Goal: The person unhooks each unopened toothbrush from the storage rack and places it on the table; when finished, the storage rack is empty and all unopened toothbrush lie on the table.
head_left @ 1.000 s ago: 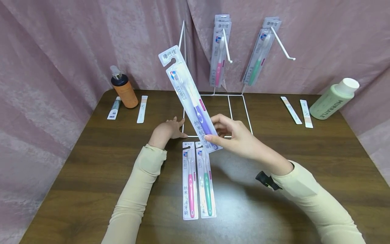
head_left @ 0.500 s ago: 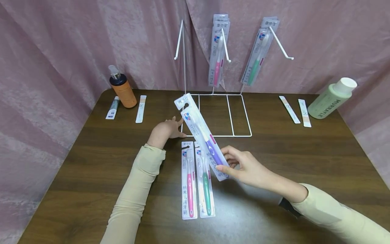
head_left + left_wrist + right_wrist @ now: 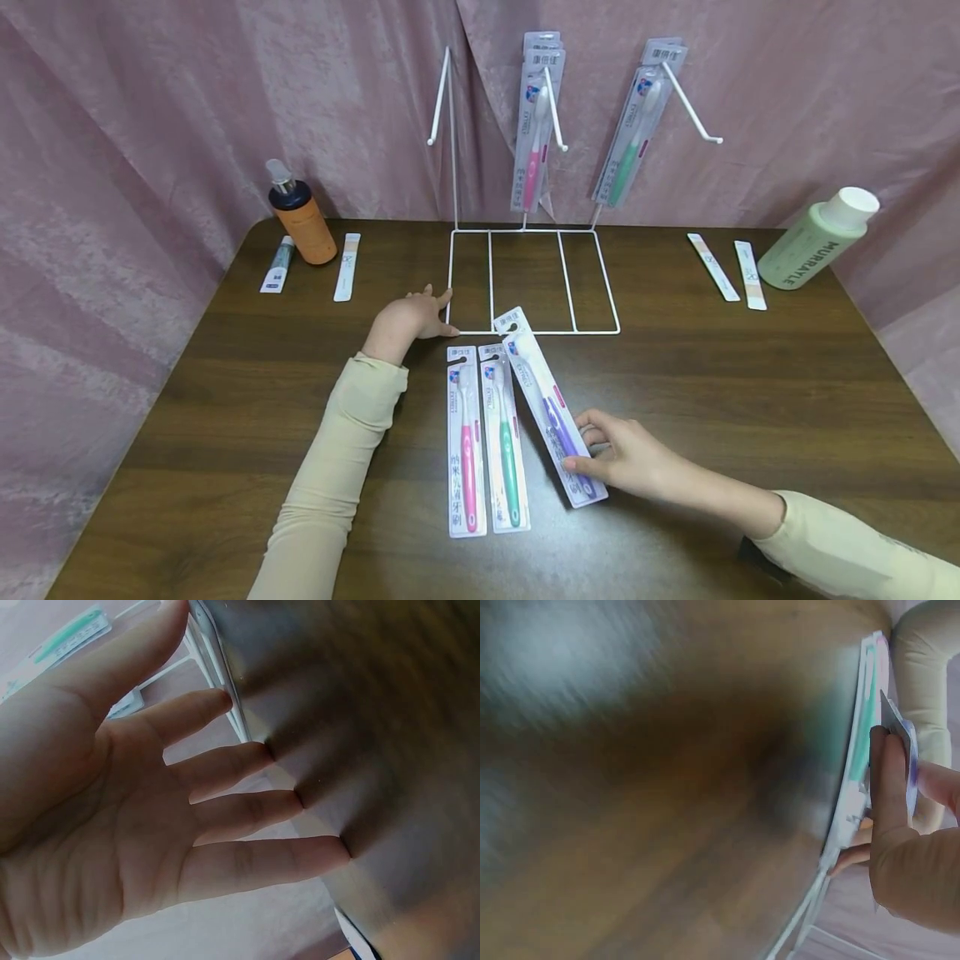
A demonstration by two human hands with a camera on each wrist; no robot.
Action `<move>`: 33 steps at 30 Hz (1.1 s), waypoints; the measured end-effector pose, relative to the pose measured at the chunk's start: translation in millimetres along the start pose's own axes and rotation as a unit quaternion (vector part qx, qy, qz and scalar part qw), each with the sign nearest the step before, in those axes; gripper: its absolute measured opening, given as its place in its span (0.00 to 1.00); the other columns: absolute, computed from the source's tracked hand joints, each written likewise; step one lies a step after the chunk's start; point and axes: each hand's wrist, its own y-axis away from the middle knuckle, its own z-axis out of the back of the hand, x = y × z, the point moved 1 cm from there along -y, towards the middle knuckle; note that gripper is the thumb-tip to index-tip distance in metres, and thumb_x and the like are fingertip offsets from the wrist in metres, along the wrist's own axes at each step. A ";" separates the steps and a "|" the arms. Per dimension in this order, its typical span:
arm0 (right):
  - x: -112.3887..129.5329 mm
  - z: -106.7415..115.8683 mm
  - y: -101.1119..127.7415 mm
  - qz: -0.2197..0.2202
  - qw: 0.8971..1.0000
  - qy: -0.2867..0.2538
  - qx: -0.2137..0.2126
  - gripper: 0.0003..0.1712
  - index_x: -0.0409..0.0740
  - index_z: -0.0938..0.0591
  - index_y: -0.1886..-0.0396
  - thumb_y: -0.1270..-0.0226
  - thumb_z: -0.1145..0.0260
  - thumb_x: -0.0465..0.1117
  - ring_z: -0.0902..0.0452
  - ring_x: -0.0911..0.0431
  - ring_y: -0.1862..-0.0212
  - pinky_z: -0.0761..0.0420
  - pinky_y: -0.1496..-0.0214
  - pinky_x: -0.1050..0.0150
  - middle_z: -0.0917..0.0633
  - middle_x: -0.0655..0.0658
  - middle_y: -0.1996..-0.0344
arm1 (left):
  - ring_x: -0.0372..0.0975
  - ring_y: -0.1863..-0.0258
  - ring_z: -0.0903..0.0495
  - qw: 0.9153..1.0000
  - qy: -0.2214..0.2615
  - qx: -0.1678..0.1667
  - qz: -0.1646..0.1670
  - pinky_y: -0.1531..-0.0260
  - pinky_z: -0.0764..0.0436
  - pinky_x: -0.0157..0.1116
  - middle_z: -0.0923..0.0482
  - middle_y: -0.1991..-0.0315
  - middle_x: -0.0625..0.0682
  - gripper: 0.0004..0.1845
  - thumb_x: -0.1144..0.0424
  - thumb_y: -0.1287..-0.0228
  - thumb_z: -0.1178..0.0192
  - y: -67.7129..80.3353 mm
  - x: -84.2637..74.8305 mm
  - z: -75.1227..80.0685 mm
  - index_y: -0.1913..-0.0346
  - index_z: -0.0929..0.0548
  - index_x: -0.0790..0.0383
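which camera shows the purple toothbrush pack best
The head view: it shows the purple toothbrush pack from the front and nearly whole, with the right hand gripping its lower end. The right wrist view catches it nearly edge-on, partly hidden by that hand. The left wrist view doesn't show it.

place: shop-like setup | wire hook rack (image 3: 491,279) | hanging packaged toothbrushes (image 3: 533,137) | wooden table (image 3: 225,417) | pink curtain (image 3: 187,108)
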 end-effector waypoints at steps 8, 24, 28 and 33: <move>-16.9 -10.2 2.8 -0.050 0.997 -0.051 0.017 0.21 0.32 0.31 0.56 0.40 0.33 0.40 0.16 0.52 0.73 0.18 0.73 0.62 0.14 0.40 0.68 | 0.62 0.30 0.58 1.000 -0.002 0.003 0.002 0.35 0.48 0.58 0.65 0.27 0.64 0.43 0.44 0.33 0.50 -0.2 0.8 -0.5 0.26 0.60 0.53; -13.7 -21.3 -5.3 -0.085 0.996 0.020 0.004 0.22 0.37 0.29 0.63 0.44 0.30 0.48 0.21 0.55 0.83 0.20 0.81 0.61 0.17 0.48 0.84 | 0.62 0.30 0.58 1.000 -0.003 -0.001 0.000 0.36 0.48 0.59 0.65 0.26 0.63 0.43 0.44 0.33 0.50 -0.1 0.4 -1.1 0.26 0.61 0.53; -13.6 -22.1 -9.0 -0.098 0.995 0.028 0.020 0.22 0.38 0.28 0.67 0.44 0.30 0.50 0.20 0.55 0.85 0.21 0.82 0.61 0.17 0.47 0.86 | 0.62 0.30 0.58 1.000 -0.002 -0.003 0.000 0.36 0.48 0.59 0.65 0.26 0.63 0.43 0.44 0.33 0.49 0.0 0.7 -1.0 0.26 0.60 0.53; -12.2 -23.0 -11.7 -0.103 0.993 0.036 0.042 0.21 0.39 0.27 0.69 0.44 0.30 0.51 0.20 0.54 0.85 0.22 0.83 0.60 0.18 0.46 0.87 | 0.62 0.30 0.59 1.000 0.003 -0.001 0.000 0.36 0.48 0.59 0.66 0.26 0.63 0.43 0.44 0.33 0.50 0.7 0.6 -1.2 0.26 0.60 0.53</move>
